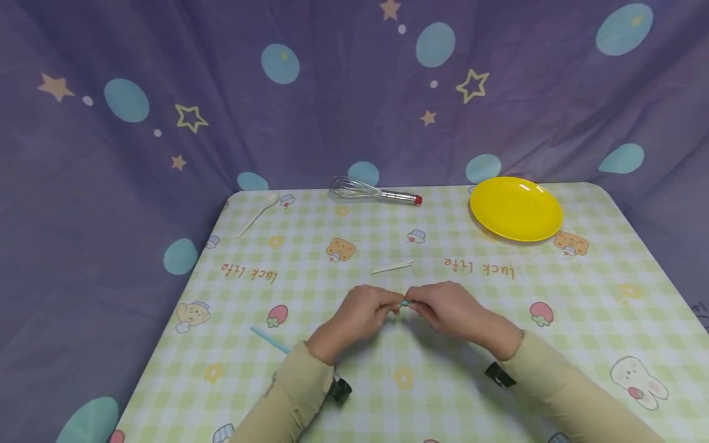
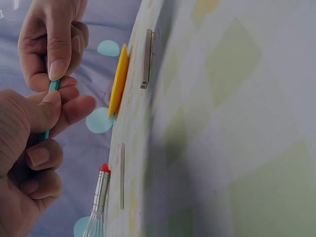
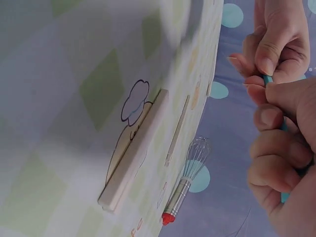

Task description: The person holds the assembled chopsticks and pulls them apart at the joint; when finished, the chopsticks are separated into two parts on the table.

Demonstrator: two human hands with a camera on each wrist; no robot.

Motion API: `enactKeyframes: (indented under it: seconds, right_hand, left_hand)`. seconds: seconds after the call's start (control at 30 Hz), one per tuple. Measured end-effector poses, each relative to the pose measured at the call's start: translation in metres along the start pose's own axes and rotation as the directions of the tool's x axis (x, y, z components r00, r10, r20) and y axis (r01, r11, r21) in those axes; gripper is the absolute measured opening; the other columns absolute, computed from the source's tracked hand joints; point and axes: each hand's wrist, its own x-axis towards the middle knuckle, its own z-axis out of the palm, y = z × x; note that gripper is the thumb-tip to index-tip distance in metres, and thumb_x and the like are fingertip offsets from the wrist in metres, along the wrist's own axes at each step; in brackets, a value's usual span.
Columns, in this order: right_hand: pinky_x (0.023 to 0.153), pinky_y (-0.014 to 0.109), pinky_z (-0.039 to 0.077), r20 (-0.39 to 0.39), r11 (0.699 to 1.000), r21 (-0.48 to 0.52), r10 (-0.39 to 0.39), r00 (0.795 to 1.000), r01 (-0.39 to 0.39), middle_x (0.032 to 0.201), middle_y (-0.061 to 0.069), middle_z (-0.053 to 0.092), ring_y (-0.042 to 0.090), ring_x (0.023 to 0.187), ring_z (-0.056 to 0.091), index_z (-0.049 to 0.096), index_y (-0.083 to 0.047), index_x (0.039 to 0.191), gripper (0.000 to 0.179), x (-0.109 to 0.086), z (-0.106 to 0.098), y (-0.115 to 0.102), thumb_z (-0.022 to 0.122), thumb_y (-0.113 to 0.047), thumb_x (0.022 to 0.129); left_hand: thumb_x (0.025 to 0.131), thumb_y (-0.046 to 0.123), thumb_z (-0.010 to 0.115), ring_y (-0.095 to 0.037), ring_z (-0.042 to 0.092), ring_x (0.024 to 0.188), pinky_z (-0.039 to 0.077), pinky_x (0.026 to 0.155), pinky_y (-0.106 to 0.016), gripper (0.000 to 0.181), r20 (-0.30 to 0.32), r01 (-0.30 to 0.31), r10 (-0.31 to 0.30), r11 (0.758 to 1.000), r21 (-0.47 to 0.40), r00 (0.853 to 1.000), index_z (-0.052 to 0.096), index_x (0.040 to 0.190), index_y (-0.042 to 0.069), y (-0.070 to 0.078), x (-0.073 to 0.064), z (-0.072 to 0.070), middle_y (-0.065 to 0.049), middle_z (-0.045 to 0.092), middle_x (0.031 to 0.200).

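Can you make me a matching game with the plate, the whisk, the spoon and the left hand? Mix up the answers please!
Things:
1. Plate
2. Whisk
3. Spoon
4. Left hand

Clues:
A. Lies near the far left corner of the table
B. Pinches a blue-green stick
C. Is yellow all over
D. Has a red end

Right pairs: 1-C, 2-D, 3-A, 4-B
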Motion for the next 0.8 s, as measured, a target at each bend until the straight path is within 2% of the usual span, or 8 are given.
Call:
enactKeyframes:
  seconds: [0.17, 0.3, 0.57, 0.67, 0.8]
  right_hand:
    - [0.052, 0.021, 0.037, -0.018, 1.0, 0.006, -0.008, 1.0, 0.008, 0.06, -0.019, 0.042, -0.002, 0.048, 0.037, 0.066, -0.019, 0.088, 0.01, -0.001, -0.0002, 0.0027, 0.062, -0.017, 0.097]
    - [0.054, 0.021, 0.04, -0.027, 1.0, 0.019, -0.02, 0.999, 0.021, 0.061, -0.02, 0.046, -0.005, 0.048, 0.039, 0.067, -0.02, 0.088, 0.009, -0.0027, 0.0004, 0.0046, 0.063, -0.017, 0.096]
    - [0.058, 0.022, 0.043, 0.0, 0.998, 0.052, -0.029, 1.0, 0.029, 0.07, -0.009, 0.061, -0.005, 0.052, 0.045, 0.068, -0.019, 0.093, 0.009, -0.0053, -0.0022, 0.0073, 0.061, -0.016, 0.097]
    - [0.056, 0.022, 0.041, 0.013, 0.999, 0.03, -0.024, 1.0, 0.024, 0.069, -0.012, 0.058, -0.003, 0.053, 0.044, 0.068, -0.018, 0.092, 0.008, -0.0049, -0.0035, 0.0069, 0.062, -0.016, 0.097]
    - [0.052, 0.021, 0.036, 0.019, 0.999, -0.032, -0.005, 1.0, 0.005, 0.062, -0.017, 0.045, -0.001, 0.05, 0.039, 0.063, -0.019, 0.086, 0.01, -0.0046, -0.0029, 0.0057, 0.063, -0.019, 0.096]
  left_hand:
    - [0.095, 0.011, 0.062, -0.002, 0.064, 0.073, 0.047, 0.067, -0.02, 0.02, -0.008, -0.014, 0.014, 1.0, -0.001, 1.0, 0.076, 0.106, 0.021, 0.0007, 0.0001, -0.0005, 0.009, 0.071, 0.079]
    - [0.095, 0.01, 0.062, -0.002, 0.062, 0.072, 0.047, 0.067, -0.019, 0.019, -0.003, -0.015, 0.015, 1.0, -0.003, 1.0, 0.076, 0.103, 0.02, 0.0017, 0.0004, 0.0007, 0.009, 0.07, 0.077]
    - [0.095, 0.009, 0.061, -0.002, 0.06, 0.07, 0.047, 0.07, -0.02, 0.019, -0.003, -0.027, 0.026, 1.0, -0.014, 1.0, 0.076, 0.102, 0.019, 0.0015, 0.0007, 0.004, 0.008, 0.068, 0.075]
    - [0.095, 0.014, 0.062, -0.003, 0.061, 0.072, 0.048, 0.071, -0.021, 0.016, 0.011, -0.015, 0.015, 1.0, 0.017, 1.0, 0.076, 0.103, 0.018, 0.0037, 0.0015, 0.0044, 0.009, 0.068, 0.077]
    - [0.094, 0.018, 0.063, -0.003, 0.063, 0.072, 0.048, 0.068, -0.022, 0.01, 0.027, -0.022, 0.02, 0.997, 0.071, 0.999, 0.073, 0.097, 0.017, 0.0075, 0.0036, 0.0048, 0.01, 0.069, 0.079]
